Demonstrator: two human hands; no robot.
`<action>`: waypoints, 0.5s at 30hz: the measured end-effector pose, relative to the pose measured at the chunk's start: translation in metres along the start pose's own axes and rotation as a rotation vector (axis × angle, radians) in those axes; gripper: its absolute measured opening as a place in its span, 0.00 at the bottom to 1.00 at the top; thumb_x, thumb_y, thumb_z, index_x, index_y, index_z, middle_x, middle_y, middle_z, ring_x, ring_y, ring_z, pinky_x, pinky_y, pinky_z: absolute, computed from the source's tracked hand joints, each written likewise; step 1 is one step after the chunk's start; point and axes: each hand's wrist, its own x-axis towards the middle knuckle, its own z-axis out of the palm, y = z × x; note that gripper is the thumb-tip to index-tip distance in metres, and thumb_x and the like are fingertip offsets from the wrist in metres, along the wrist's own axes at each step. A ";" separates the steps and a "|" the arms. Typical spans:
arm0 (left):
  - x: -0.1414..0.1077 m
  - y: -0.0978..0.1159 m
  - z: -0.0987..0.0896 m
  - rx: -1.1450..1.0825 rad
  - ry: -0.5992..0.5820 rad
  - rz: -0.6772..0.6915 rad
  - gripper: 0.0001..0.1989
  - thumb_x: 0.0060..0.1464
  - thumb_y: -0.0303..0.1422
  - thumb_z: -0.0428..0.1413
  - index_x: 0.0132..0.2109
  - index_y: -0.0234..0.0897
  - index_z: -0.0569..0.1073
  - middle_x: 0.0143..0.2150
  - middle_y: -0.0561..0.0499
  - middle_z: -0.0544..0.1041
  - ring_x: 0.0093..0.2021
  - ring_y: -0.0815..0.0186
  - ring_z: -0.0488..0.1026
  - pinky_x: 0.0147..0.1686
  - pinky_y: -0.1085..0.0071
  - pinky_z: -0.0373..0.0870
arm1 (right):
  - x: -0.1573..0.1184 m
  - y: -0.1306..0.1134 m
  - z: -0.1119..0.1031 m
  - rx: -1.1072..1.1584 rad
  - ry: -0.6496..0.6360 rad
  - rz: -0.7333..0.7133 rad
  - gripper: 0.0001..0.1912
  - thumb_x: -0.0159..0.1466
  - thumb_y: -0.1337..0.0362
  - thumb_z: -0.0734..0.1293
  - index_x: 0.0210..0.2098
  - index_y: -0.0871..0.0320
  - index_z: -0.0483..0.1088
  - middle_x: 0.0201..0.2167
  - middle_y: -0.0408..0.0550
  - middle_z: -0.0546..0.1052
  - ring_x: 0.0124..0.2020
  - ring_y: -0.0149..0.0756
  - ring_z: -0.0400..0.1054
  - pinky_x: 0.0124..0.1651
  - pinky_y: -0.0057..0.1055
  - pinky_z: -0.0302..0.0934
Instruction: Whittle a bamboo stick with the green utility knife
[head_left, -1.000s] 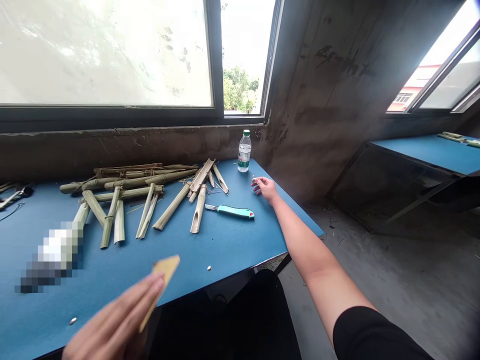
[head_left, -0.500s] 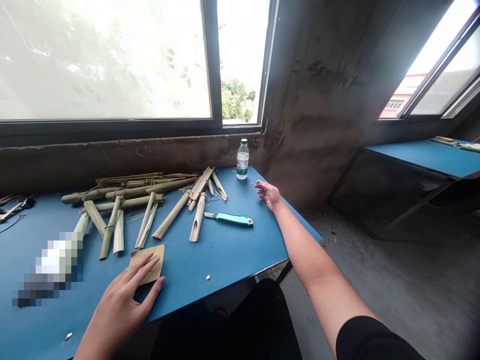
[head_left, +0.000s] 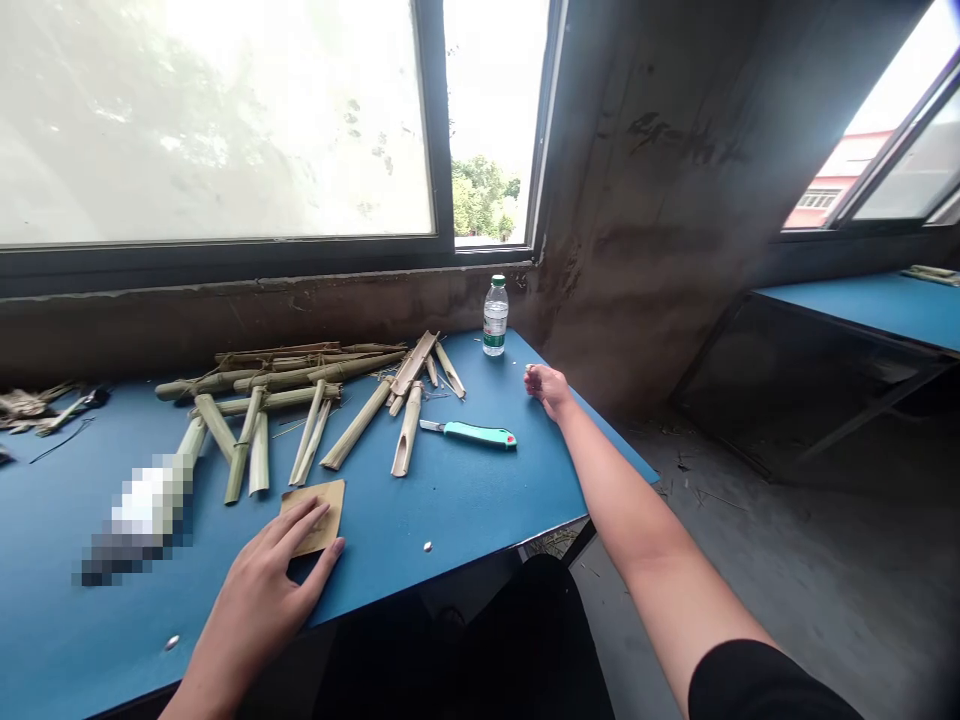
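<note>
Tan square sandpaper sheet (head_left: 331, 508) lies beneath the left hand (head_left: 262, 585), its spread fingers (head_left: 300, 525) pressing flat. Right hand (head_left: 546, 390), arm outstretched, rests loosely curled on the blue bench (head_left: 450, 505).

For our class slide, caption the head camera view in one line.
Left hand rests on a tan sheet on a blue table beside cut bamboo pieces.

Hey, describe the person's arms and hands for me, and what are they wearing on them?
Both grips are bare human hands: the left hand and the right hand wear no gloves, and no ring or watch shows. The right forearm is bare up to a short black sleeve; the left sleeve is out of view.
</note>
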 end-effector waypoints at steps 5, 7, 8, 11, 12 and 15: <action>-0.002 0.010 -0.004 -0.001 -0.005 -0.015 0.34 0.71 0.59 0.56 0.70 0.44 0.80 0.74 0.42 0.78 0.73 0.40 0.75 0.72 0.38 0.74 | 0.004 0.006 0.005 -0.147 0.000 -0.059 0.21 0.78 0.54 0.74 0.64 0.58 0.76 0.61 0.55 0.80 0.55 0.46 0.80 0.57 0.48 0.79; -0.003 0.012 -0.006 -0.006 0.000 -0.016 0.34 0.71 0.59 0.56 0.70 0.43 0.80 0.73 0.42 0.78 0.73 0.40 0.74 0.72 0.37 0.74 | 0.005 0.010 0.007 -0.225 0.018 -0.113 0.17 0.77 0.53 0.74 0.56 0.60 0.79 0.51 0.53 0.84 0.46 0.42 0.81 0.51 0.42 0.79; -0.003 0.013 -0.007 -0.010 0.005 -0.014 0.34 0.71 0.59 0.56 0.70 0.42 0.80 0.73 0.42 0.78 0.73 0.40 0.74 0.72 0.37 0.74 | 0.005 0.011 0.007 -0.268 0.034 -0.150 0.16 0.75 0.53 0.75 0.51 0.60 0.81 0.45 0.51 0.84 0.42 0.41 0.80 0.48 0.40 0.78; -0.004 0.015 -0.009 -0.018 0.012 -0.001 0.34 0.71 0.58 0.57 0.71 0.42 0.79 0.73 0.42 0.78 0.74 0.39 0.74 0.72 0.36 0.73 | 0.003 0.015 0.007 -0.424 0.083 -0.273 0.11 0.67 0.56 0.78 0.41 0.57 0.83 0.35 0.49 0.85 0.38 0.42 0.78 0.48 0.40 0.74; -0.004 0.016 -0.009 -0.019 0.013 0.002 0.34 0.71 0.58 0.58 0.72 0.42 0.79 0.73 0.42 0.78 0.74 0.39 0.74 0.72 0.35 0.73 | 0.001 0.016 0.006 -0.484 0.089 -0.309 0.09 0.65 0.57 0.78 0.41 0.55 0.84 0.35 0.49 0.85 0.39 0.44 0.78 0.50 0.41 0.74; -0.004 0.018 -0.010 -0.027 0.019 0.006 0.32 0.72 0.56 0.58 0.71 0.42 0.80 0.73 0.42 0.79 0.73 0.40 0.74 0.72 0.36 0.73 | -0.002 0.017 0.004 -0.654 0.076 -0.376 0.11 0.62 0.60 0.77 0.43 0.52 0.88 0.36 0.49 0.87 0.44 0.48 0.77 0.58 0.45 0.71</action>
